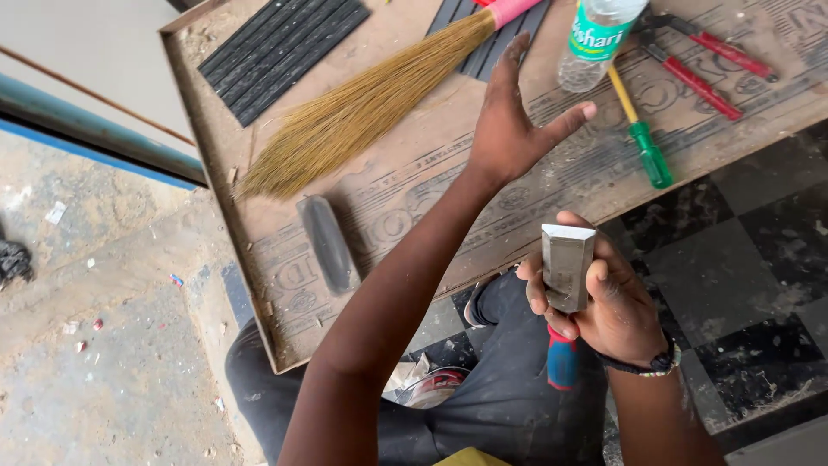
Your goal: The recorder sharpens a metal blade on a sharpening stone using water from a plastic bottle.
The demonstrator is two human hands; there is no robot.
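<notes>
Nearest us, our right hand (pixel 617 306) is clamped on a chisel (pixel 567 267), blade up, its red-and-blue handle pointing down over our lap. We judge the grip should stay firm and low on the blade — fingers off the edge. Beyond it our left hand (pixel 509 121) hovers open, empty, above the board (pixel 414 181). A dark stone (pixel 328 244) lies near — further off, a broom (pixel 362 103), screwdriver (pixel 642 134), bottle (pixel 595 39) and pliers (pixel 703 60).
</notes>
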